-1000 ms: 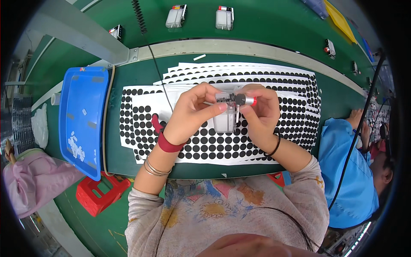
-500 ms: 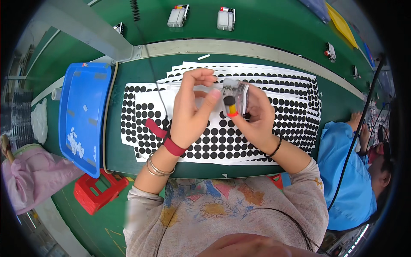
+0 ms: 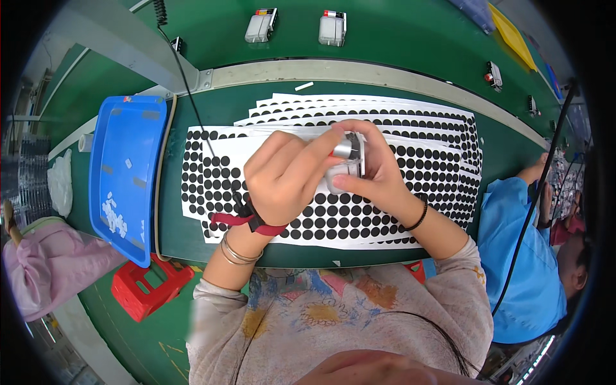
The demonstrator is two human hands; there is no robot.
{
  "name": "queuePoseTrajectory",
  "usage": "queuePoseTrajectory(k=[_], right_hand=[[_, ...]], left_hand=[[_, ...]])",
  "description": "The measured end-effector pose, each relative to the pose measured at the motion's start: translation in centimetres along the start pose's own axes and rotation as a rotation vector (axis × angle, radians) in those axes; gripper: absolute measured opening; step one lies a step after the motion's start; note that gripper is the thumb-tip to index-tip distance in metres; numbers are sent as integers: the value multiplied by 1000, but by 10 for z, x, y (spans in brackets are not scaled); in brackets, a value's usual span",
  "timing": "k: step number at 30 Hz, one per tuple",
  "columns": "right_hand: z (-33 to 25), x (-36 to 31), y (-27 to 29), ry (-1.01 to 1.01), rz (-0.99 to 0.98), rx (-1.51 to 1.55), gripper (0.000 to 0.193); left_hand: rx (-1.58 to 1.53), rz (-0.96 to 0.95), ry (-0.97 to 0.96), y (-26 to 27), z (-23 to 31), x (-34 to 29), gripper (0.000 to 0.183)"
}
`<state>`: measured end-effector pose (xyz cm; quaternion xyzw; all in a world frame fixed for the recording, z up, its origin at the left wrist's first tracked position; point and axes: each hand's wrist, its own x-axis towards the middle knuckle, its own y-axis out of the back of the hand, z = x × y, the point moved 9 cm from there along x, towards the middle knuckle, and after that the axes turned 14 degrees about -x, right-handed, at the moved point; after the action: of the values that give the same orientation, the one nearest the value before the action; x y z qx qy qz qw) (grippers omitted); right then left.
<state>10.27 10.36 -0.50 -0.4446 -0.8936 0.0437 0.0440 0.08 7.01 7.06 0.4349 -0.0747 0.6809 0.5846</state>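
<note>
Lying at the left of the bench, a blue tray carries small white pieces. Next, the left hand curls against a clear-bodied device, whether pinching it I cannot tell from here; above black-dotted sheets, the right hand holds this device between thumb and fingers.

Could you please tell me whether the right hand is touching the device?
Touching. The head view shows the right hand holding the device, with the thumb laid on its near end and a finger curled around its far end.
</note>
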Motion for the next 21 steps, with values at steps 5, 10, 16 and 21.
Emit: queuePoseTrajectory(k=[5,10,16,21], right_hand=[[1,2,5,12,32,-56,52],[3,0,6,40,95,14,53],[-4,-5,9,154,186,-35,56],[-6,-8,8,200,213,-102,55]], left_hand=[[-349,25,257,-12,-19,-7,21],[-534,9,353,-22,-25,-11,19],[-593,85,564,-24,-37,-18,16],[-424,19,467,-22,-37,-16,20]])
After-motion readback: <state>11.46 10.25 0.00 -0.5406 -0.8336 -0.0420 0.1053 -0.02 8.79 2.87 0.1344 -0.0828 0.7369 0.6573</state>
